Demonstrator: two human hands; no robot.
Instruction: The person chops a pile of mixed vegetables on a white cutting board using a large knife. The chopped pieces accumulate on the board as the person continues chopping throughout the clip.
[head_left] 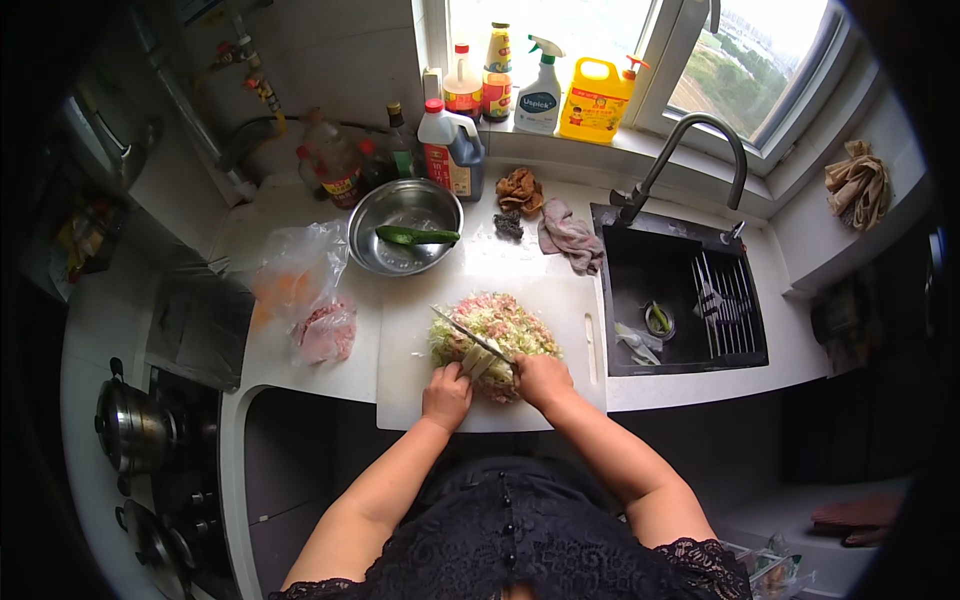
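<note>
On a white cutting board [402,375] lies a heap of finely chopped pale-green vegetable mixed with pinkish minced bits [520,322]. My right hand [543,379] is closed round the handle of a knife [466,331], whose blade slants to the far left across the heap. My left hand [447,397] is at the near left of the heap, its fingers curled against pale-green vegetable strips [481,359] just below the blade. Whether the blade touches the strips cannot be made out.
Behind the board stands a steel bowl [370,262] holding a green cucumber-like vegetable [415,236]. Plastic bags [325,330] lie at the left, pots [135,425] beyond them. A cloth [570,236] and black sink [650,280] are right; bottles [452,150] line the back.
</note>
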